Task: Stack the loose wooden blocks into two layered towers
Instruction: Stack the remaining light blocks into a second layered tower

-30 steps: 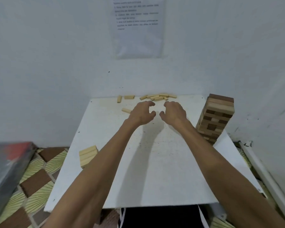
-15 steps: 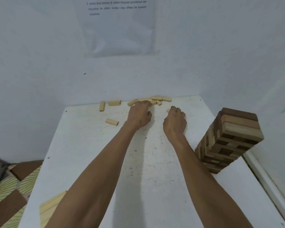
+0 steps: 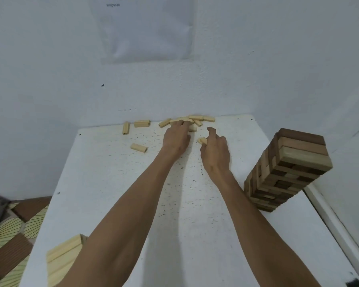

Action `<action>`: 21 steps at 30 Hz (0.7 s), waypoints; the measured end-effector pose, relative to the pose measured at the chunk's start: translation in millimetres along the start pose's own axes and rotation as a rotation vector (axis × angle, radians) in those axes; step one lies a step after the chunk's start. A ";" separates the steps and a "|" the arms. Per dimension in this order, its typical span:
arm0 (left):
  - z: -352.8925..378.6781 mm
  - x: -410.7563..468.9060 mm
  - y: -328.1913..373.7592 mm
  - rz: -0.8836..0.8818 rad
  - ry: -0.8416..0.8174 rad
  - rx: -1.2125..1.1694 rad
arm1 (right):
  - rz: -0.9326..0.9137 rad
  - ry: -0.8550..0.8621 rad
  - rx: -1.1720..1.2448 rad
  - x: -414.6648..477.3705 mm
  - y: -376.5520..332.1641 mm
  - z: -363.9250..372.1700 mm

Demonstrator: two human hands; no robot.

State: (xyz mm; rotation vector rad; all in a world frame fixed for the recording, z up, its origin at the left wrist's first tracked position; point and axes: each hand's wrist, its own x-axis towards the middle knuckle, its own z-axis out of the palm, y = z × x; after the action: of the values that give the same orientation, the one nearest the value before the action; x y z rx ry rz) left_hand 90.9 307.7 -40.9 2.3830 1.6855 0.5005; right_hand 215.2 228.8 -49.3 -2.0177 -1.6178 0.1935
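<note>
One tall tower [image 3: 288,170], one low tower [image 3: 64,257], about ten blocks [image 3: 141,123] up top; right fingers [image 3: 212,131] pinching one block [image 3: 202,140], left fingers [image 3: 179,124] unclear.

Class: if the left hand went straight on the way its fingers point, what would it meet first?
The pile of loose blocks against the wall; the left hand seems to reach it, though contact is unclear.

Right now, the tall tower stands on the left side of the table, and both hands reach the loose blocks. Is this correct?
No: the head view shows the tall tower on the right side of the table. The left hand and right hand do reach the loose blocks.
</note>
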 end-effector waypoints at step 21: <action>-22.1 -236.6 35.4 -0.248 0.318 -0.624 | -0.200 -0.211 0.045 -161.8 1.7 -57.3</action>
State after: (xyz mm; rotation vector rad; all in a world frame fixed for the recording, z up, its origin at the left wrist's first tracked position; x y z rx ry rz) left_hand 42.6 72.4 -48.3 1.6905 1.5921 1.2006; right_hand 198.1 58.5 -37.0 -1.8375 -1.9150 0.3751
